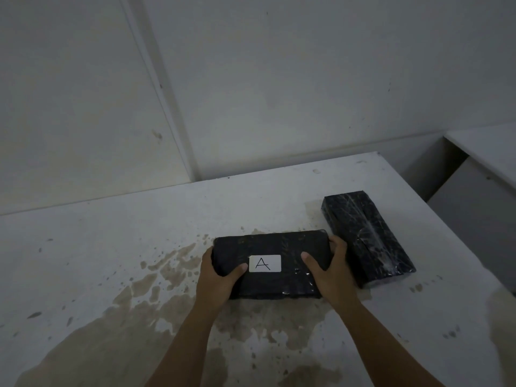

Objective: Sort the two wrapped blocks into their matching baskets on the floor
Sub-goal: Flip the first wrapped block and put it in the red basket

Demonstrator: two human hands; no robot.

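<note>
A black wrapped block [279, 247] with a white label marked "A" lies on the white table [111, 247] in front of me. My left hand [216, 277] grips its left end, thumb on top beside the label. My right hand [332, 272] grips its right end, thumb on top as well. A second black wrapped block [365, 236] lies to the right, angled away, with no label showing on its upper face. It sits close beside my right hand. No baskets are in view.
The tabletop has brownish stains [167, 311] around and below the labelled block. White wall panels [251, 79] rise behind the table. The table's right edge [452, 241] drops off near the second block, with another white surface [485, 146] beyond.
</note>
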